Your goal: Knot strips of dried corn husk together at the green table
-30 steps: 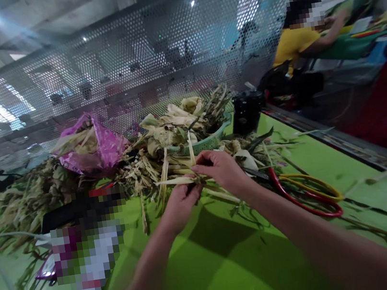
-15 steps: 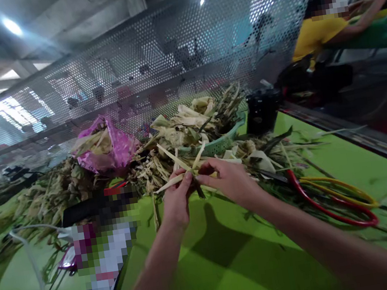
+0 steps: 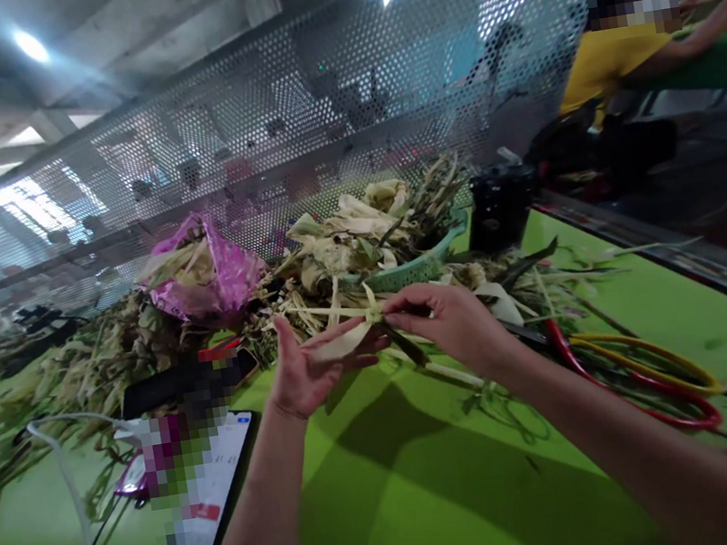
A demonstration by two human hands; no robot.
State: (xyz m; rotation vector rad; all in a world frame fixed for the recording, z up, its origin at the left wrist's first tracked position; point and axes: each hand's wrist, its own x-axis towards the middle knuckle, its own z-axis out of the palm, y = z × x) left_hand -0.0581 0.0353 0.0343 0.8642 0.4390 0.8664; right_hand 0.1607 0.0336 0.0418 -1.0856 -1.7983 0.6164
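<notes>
Pale corn husk strips (image 3: 345, 341) cross at a small knot and fan outward above the table. My right hand (image 3: 443, 320) pinches them at the knot between thumb and fingertips. Below the pinch, a darker green-brown tail hangs down. My left hand (image 3: 310, 371) is open with the palm turned up and the thumb raised. One wide strip lies across its palm and fingers, which reach under the knot. Just behind the hands stands a green basket (image 3: 428, 268) heaped with dry husks (image 3: 363, 227).
Red-handled scissors (image 3: 634, 396) and a yellow loop (image 3: 649, 353) lie at right. A black container (image 3: 500, 206) stands behind. At left are a phone (image 3: 221, 485), a white cable (image 3: 67, 481) and a pink bag (image 3: 227, 270) of husks. A person in yellow (image 3: 619, 61) sits beyond.
My left hand has let go of the strips, opened and turned palm up, shifting slightly left. The right hand keeps its pinch, and the knot has moved slightly right and up.
</notes>
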